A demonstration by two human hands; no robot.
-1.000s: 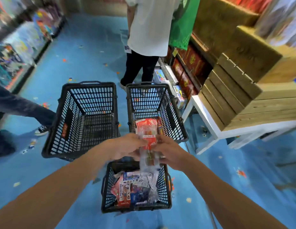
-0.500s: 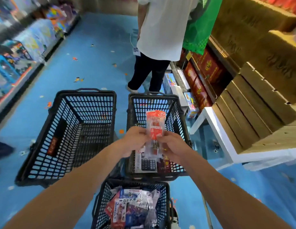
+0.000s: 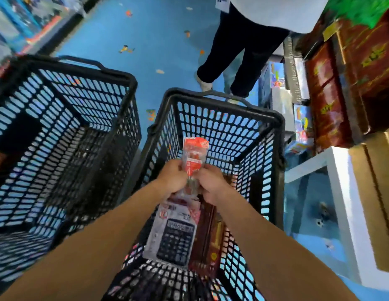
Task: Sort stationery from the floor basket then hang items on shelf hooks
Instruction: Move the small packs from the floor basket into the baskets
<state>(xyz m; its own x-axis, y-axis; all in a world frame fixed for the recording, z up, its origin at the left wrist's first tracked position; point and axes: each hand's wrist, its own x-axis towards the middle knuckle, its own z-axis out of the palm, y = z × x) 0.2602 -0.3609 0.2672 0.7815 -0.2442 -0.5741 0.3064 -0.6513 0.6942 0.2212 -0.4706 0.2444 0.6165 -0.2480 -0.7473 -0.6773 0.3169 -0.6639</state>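
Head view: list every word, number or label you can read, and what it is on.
"12", probably: in a red ring on the calculator pack.
Print on the red packet: too blurred to read.
Gold marks on the red boxes: unreadable.

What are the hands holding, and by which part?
The left hand and right hand grip a red-topped packet by its clear lower part, one on each side.
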